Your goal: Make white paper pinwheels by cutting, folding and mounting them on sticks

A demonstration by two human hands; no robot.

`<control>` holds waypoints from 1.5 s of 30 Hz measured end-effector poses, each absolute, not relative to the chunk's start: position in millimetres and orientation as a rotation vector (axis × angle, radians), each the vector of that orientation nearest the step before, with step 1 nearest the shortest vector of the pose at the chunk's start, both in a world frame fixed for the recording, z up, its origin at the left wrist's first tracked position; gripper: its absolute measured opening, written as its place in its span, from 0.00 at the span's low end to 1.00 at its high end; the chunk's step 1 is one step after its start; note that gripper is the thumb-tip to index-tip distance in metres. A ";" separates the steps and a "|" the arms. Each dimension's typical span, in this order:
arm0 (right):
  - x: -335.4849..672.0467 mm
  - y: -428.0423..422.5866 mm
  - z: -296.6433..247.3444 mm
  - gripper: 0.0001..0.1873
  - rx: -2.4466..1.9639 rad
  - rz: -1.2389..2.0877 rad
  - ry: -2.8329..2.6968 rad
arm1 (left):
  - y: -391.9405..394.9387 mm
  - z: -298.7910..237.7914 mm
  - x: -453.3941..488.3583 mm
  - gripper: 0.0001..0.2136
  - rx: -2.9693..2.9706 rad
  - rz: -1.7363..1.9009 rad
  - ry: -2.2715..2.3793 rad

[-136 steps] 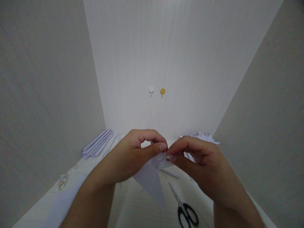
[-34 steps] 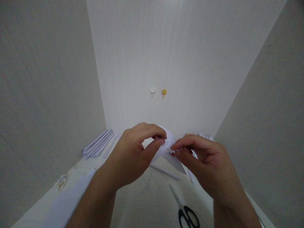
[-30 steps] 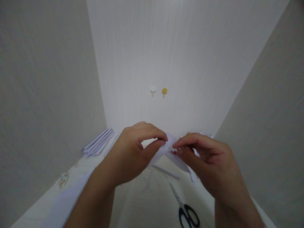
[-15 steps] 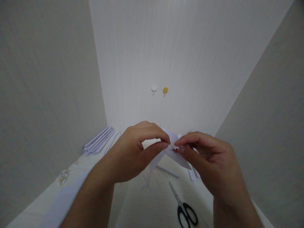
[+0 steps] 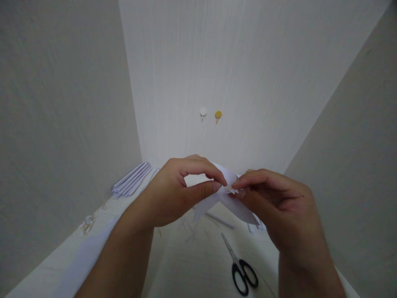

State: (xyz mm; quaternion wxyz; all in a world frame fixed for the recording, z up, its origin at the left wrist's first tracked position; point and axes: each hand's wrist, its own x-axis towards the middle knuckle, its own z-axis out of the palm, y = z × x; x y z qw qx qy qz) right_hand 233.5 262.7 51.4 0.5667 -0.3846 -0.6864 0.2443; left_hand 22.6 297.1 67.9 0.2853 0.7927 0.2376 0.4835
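Between my two hands, above the table, is a white paper piece with petal-like flaps spreading out from a gathered middle. My left hand pinches that middle between thumb and forefinger. Close beside it, the thumb and forefinger of my right hand are closed at the same spot. A short yellowish strip shows between the fingertips; its kind is too small to make out. Below the hands, black-handled scissors lie closed on the table, blades pointing away.
Folded white paper strips are stacked at the back left. Small white and gold bits lie by the left wall. A rolled white paper stick and thin paper scraps rest beneath my hands. Two round hooks, white and gold, are on the back wall.
Both hands and the paper have shifted slightly right in the view, still pinching at the middle. The background has shifted a little too, as the camera moved.
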 end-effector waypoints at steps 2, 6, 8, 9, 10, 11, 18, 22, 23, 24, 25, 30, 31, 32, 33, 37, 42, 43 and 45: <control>233.1 263.1 50.4 0.05 -0.901 0.611 -1.596 | 298.8 65.7 22.3 0.05 2.059 1.283 0.604; 232.4 263.1 48.5 0.04 -0.892 0.675 -1.567 | 301.1 62.3 21.7 0.05 1.999 1.280 0.552; 231.6 262.3 48.4 0.03 -0.889 0.701 -1.552 | 301.4 62.0 21.4 0.04 1.991 1.281 0.538; 231.1 261.8 48.5 0.04 -0.887 0.710 -1.545 | 301.4 62.1 21.3 0.04 1.986 1.279 0.533; 230.5 261.5 48.7 0.04 -0.884 0.714 -1.539 | 301.5 62.2 21.2 0.04 1.978 1.276 0.528; 229.8 261.2 48.9 0.05 -0.881 0.715 -1.535 | 301.5 62.4 21.1 0.04 1.970 1.273 0.523; 226.5 261.0 52.4 0.06 -0.845 0.718 -1.542 | 301.7 63.1 23.6 0.02 1.916 1.286 0.497; 226.4 259.6 53.6 0.10 -0.838 0.698 -1.563 | 300.4 61.7 26.9 0.01 1.937 1.311 0.483; 226.8 259.5 53.4 0.11 -0.837 0.695 -1.566 | 300.0 61.3 27.9 0.01 1.938 1.314 0.483; 227.4 259.6 52.9 0.11 -0.837 0.691 -1.569 | 299.5 60.9 28.9 0.01 1.937 1.319 0.489; 228.2 259.9 52.3 0.11 -0.838 0.684 -1.572 | 299.1 60.5 30.1 0.01 1.935 1.325 0.495; 229.9 262.2 50.4 0.07 -0.848 0.668 -1.552 | 298.0 59.0 36.4 0.02 1.850 1.306 0.508; 229.5 262.5 50.6 0.06 -0.853 0.672 -1.536 | 298.0 58.8 37.7 0.03 1.813 1.295 0.503; 228.8 262.7 51.0 0.05 -0.855 0.679 -1.515 | 298.1 58.6 39.1 0.03 1.770 1.289 0.501; 228.2 262.9 51.3 0.05 -0.849 0.690 -1.494 | 298.3 58.5 40.5 0.04 1.723 1.285 0.500; 227.6 264.7 50.7 0.05 -0.785 0.800 -1.407 | 298.6 58.3 46.4 0.05 1.566 1.300 0.495; 231.1 267.0 49.3 0.04 -0.731 0.958 -1.369 | 300.2 54.5 49.9 0.07 1.452 1.309 0.473; 231.7 266.9 49.6 0.04 -0.716 0.987 -1.368 | 300.7 53.6 49.8 0.07 1.452 1.299 0.466; 232.4 266.6 50.9 0.04 -0.691 1.037 -1.363 | 301.5 52.5 49.1 0.07 1.468 1.287 0.449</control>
